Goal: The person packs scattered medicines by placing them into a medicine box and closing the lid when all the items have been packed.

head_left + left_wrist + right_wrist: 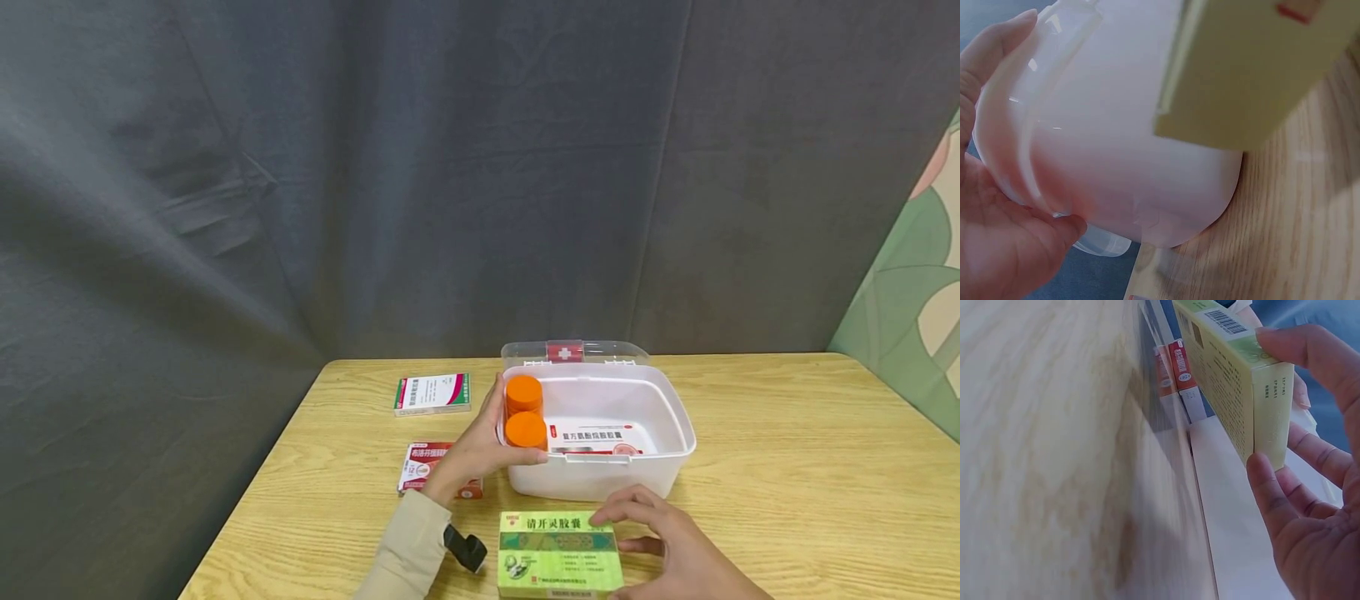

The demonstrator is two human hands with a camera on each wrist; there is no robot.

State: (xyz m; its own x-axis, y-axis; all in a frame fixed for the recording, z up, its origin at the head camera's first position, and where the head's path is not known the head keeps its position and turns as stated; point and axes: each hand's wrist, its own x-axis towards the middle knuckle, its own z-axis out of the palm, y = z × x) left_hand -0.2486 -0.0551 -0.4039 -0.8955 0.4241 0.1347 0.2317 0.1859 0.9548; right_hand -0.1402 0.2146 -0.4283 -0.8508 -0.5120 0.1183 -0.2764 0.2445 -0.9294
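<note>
A white first-aid box [615, 479] stands on the table with its clear lid [607, 354] swung back. My left hand [476, 446] holds its left end, thumb at the front rim and fingers round the far side. In my right hand [678, 550], a green medicine box [558, 557] is gripped by one end between thumb and fingers. The right wrist view shows this green medicine box [1225, 381] raised off the table, in front of the first-aid box. Inside the first-aid box are two orange-capped bottles [526, 430] and a white-and-red medicine box [596, 437].
On the table to the left lie a white, green and magenta medicine box [432, 393] and a red-and-white medicine box [420, 463], which my left hand partly covers. A grey curtain [480, 183] hangs behind the wooden table [787, 467].
</note>
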